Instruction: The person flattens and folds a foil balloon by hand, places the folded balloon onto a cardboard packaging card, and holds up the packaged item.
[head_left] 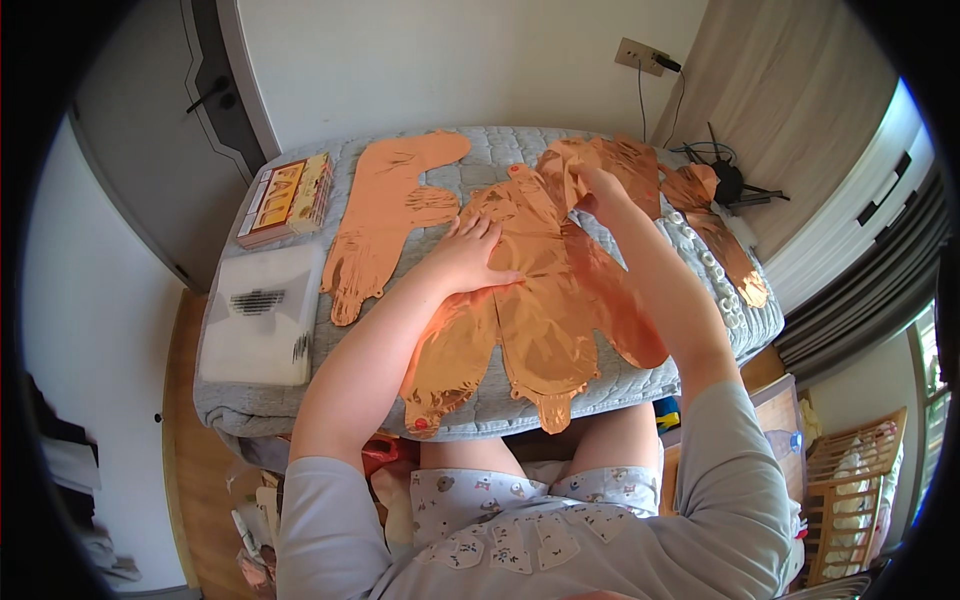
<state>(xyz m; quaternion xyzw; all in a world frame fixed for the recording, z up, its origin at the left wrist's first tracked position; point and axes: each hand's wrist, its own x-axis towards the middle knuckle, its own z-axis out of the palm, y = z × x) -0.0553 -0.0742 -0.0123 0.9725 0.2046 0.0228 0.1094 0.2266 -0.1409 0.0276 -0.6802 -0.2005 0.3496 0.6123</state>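
Note:
Several flat, uninflated orange-copper foil balloons lie on a grey quilted cover. My left hand (470,258) rests palm down, fingers apart, on the large foil balloon (535,330) in front of me, which has rounded lobes and small tabs along its near edge. Farther off and to the right, my right hand (600,192) is closed on a crumpled part of a foil balloon (567,165); its fingertips are partly hidden. Left of my left hand, apart from it, a smooth foil balloon (385,205) is spread out flat.
A printed box (290,200) and a white translucent package (258,315) lie at the left. On the right are another foil piece (735,260), a row of small white rings (712,270) and a black router-like device (730,183) with cables. A wall socket (640,55) is behind.

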